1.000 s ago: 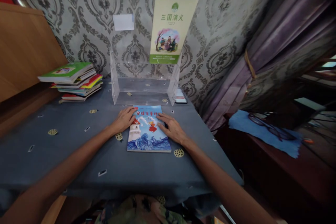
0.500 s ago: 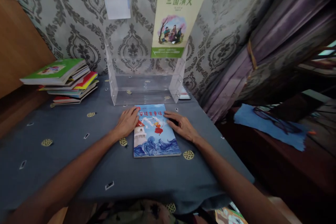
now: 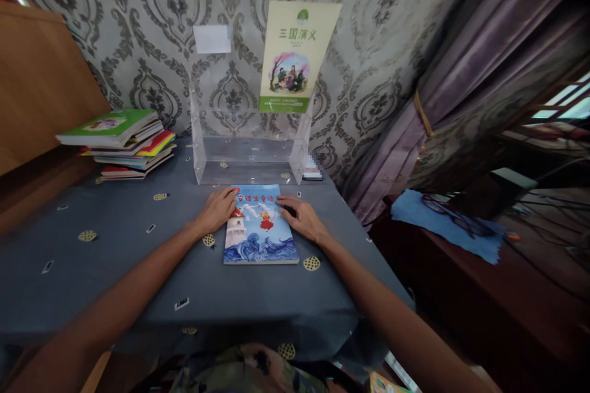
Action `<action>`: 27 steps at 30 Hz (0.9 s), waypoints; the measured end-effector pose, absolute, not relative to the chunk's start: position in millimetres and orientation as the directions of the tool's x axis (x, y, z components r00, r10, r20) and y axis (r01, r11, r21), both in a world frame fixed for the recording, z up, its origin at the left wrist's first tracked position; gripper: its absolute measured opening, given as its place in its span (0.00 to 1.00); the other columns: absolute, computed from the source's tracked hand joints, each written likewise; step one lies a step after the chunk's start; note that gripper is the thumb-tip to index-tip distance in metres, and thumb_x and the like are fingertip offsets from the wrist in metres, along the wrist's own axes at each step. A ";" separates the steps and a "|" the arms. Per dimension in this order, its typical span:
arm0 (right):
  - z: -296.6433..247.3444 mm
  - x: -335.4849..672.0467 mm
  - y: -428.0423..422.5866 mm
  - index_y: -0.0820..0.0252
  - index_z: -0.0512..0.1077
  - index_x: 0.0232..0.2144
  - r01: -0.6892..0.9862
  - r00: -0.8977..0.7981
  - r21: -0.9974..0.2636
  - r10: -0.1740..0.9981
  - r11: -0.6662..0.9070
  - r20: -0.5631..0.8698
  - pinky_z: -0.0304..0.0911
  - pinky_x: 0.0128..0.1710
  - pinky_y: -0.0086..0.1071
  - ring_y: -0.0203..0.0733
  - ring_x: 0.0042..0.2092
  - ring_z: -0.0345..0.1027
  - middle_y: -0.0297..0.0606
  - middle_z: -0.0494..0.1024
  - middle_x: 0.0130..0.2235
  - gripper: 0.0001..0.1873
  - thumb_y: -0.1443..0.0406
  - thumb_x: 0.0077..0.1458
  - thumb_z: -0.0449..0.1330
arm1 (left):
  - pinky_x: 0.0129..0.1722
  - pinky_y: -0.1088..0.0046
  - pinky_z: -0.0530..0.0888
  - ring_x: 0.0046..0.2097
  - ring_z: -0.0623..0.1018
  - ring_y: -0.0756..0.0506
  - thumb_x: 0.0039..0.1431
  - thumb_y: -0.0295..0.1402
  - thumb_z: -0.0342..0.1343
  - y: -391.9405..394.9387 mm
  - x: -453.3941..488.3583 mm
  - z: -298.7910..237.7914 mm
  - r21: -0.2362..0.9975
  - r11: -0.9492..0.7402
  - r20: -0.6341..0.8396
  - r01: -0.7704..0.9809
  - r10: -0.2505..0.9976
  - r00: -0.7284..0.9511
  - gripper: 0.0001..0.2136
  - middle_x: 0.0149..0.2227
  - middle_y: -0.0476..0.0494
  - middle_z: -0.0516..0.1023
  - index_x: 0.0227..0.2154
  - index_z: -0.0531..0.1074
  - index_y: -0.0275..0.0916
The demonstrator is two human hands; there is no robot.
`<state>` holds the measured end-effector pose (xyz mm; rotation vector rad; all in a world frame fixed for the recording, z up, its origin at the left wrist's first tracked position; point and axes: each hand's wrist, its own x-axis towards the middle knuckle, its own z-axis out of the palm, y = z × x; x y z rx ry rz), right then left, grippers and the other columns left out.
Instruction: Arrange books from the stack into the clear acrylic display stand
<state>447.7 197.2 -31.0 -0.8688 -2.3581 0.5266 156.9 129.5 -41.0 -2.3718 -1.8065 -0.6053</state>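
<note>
A blue picture book (image 3: 259,230) with a lighthouse and waves on its cover lies flat on the grey-blue tablecloth (image 3: 138,258), just in front of a clear acrylic book stand (image 3: 207,153). My left hand (image 3: 216,210) rests on the book's upper left edge with its fingers curled over the cover. On the upper right edge, my right hand (image 3: 300,218) has its fingers bent onto the cover, and a dark gap shows beneath them. A cream and green book (image 3: 295,55) stands upright at the stand's right side.
A stack of several colourful books (image 3: 122,141) sits at the back left of the table. A patterned wall is right behind the stand, with a purple curtain (image 3: 415,104) to the right. The table's right edge drops toward a dark bench holding a blue cloth (image 3: 447,227).
My right hand slid from lying flat on the cover to the book's right edge. The left hand stays at the left edge. The book has hardly moved; the camera view shifted.
</note>
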 end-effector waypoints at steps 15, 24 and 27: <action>-38.6 437.2 238.5 0.56 0.74 0.54 0.486 -0.646 -0.516 0.687 0.706 0.332 0.62 0.62 0.52 0.52 0.61 0.67 0.47 0.73 0.60 0.20 0.61 0.62 0.55 | 0.59 0.58 0.69 0.59 0.72 0.40 0.72 0.35 0.39 126.5 160.0 -41.8 0.150 -0.266 0.361 0.952 0.911 0.198 0.20 0.62 0.37 0.69 0.62 0.64 0.38; -40.5 428.8 248.7 0.56 0.73 0.55 0.496 -0.648 -0.457 0.665 0.738 0.372 0.63 0.59 0.54 0.55 0.60 0.67 0.47 0.74 0.59 0.20 0.61 0.65 0.52 | 0.60 0.57 0.69 0.61 0.71 0.40 0.72 0.35 0.37 123.5 162.7 -34.6 0.160 -0.266 0.320 0.951 0.925 0.205 0.22 0.63 0.36 0.68 0.62 0.63 0.37; -39.5 429.7 245.8 0.56 0.73 0.55 0.517 -0.644 -0.453 0.679 0.726 0.353 0.63 0.59 0.55 0.56 0.61 0.66 0.48 0.73 0.60 0.20 0.61 0.65 0.52 | 0.61 0.56 0.68 0.62 0.70 0.40 0.72 0.37 0.36 122.2 161.1 -34.1 0.165 -0.268 0.302 0.949 0.930 0.210 0.22 0.64 0.36 0.67 0.63 0.62 0.37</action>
